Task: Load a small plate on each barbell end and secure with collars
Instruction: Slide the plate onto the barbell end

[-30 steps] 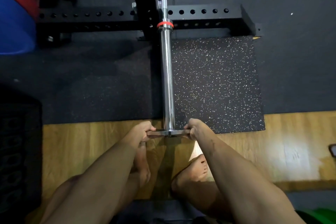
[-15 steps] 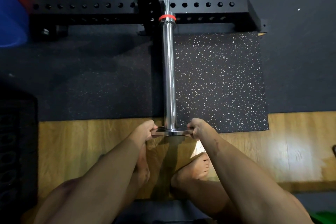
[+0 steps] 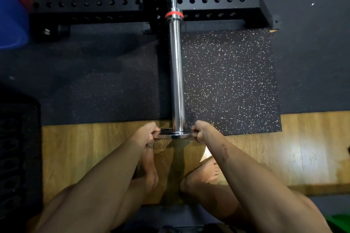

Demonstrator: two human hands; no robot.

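A chrome barbell sleeve (image 3: 176,73) points toward me from the black rack, with an orange ring (image 3: 173,14) at its inner shoulder. A small thin metal plate (image 3: 175,135) sits on the very tip of the sleeve, seen edge-on. My left hand (image 3: 146,134) grips the plate's left edge and my right hand (image 3: 201,132) grips its right edge. The rest of the sleeve is bare. No collar is in view.
The black perforated rack beam (image 3: 210,8) crosses behind the sleeve. A speckled rubber mat (image 3: 227,81) lies under the bar and wooden floor (image 3: 284,147) nearer me. Blue and red bumper plates (image 3: 11,17) stand at the far left. My bare feet (image 3: 206,174) stand below the plate.
The plate has stayed at the sleeve's tip, held by both hands. The view has shifted slightly, with the rack now higher in the frame.
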